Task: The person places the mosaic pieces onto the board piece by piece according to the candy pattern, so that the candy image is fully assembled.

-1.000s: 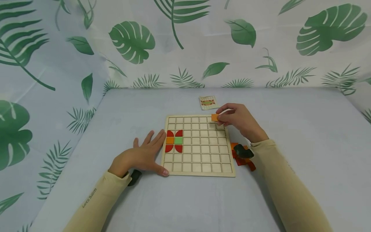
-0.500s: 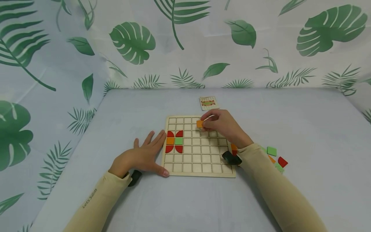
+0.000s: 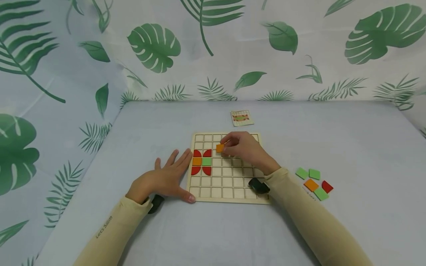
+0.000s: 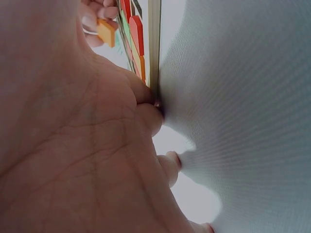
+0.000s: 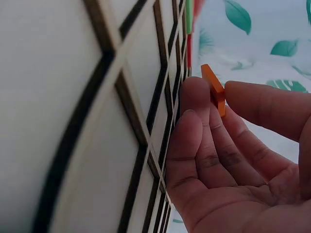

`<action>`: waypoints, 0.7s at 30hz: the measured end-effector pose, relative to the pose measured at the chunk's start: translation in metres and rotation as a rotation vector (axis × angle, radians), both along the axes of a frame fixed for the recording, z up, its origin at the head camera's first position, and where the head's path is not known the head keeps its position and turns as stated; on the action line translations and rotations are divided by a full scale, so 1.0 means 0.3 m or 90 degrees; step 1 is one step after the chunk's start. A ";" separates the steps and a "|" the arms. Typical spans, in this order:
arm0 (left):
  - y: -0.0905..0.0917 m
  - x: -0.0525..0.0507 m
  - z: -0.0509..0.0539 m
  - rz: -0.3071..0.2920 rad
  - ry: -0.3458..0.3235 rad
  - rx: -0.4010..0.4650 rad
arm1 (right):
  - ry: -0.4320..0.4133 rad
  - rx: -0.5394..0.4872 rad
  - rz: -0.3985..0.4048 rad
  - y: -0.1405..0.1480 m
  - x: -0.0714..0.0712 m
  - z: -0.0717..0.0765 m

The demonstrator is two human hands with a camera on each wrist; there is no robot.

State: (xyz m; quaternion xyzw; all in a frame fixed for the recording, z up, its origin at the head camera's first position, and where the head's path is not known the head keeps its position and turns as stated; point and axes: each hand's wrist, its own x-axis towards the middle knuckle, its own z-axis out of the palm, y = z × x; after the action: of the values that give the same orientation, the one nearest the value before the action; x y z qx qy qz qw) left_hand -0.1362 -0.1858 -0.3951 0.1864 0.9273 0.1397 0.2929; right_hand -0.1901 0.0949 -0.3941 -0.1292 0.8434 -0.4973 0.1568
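Between thumb and fingers, my right hand (image 3: pixel 245 150) pinches an orange square tile (image 3: pixel 219 148) above the wooden grid board (image 3: pixel 231 192). The right wrist view shows the same orange tile (image 5: pixel 214 90) held by its edges, apart from the board. At the board's left edge my left hand (image 3: pixel 163 181) rests with fingers spread, its thumb by the lower left corner. On the board's left side sit a flat orange square (image 3: pixel 197 161), a green square (image 3: pixel 206 161) and several red quarter-round tiles (image 3: pixel 196 170). My right hand covers part of the board's upper middle.
Right of the board, beside the right sleeve, lie loose tiles: green squares (image 3: pixel 314 174), an orange one (image 3: pixel 311 185) and a red quarter-round (image 3: pixel 327 186). Behind the board is a small pattern card (image 3: pixel 242 118). A leaf-print cloth (image 3: pixel 219 48) hangs at the back.
Holding the orange tile, my right hand has moved left and nearer across the board, from its upper right corner toward the red tiles. Loose tiles on the right came into view. The left hand stays put.
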 end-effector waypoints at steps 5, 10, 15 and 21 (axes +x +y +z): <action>-0.001 -0.002 -0.005 -0.001 0.000 -0.001 | 0.037 0.032 0.020 -0.015 0.003 -0.010; 0.000 -0.004 -0.004 -0.003 0.001 -0.001 | 0.056 0.057 0.029 -0.026 0.004 -0.017; 0.002 -0.004 -0.001 -0.005 0.000 -0.003 | 0.080 0.070 0.035 -0.031 0.002 -0.026; 0.002 -0.003 0.001 -0.003 0.000 -0.005 | 0.110 0.076 0.053 -0.041 0.001 -0.029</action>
State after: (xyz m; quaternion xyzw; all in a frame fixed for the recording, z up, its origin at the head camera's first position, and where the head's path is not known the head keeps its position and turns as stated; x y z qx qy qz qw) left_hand -0.1372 -0.1851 -0.3949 0.1878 0.9275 0.1351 0.2938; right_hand -0.1897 0.0827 -0.4029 -0.1969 0.8757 -0.4266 0.1113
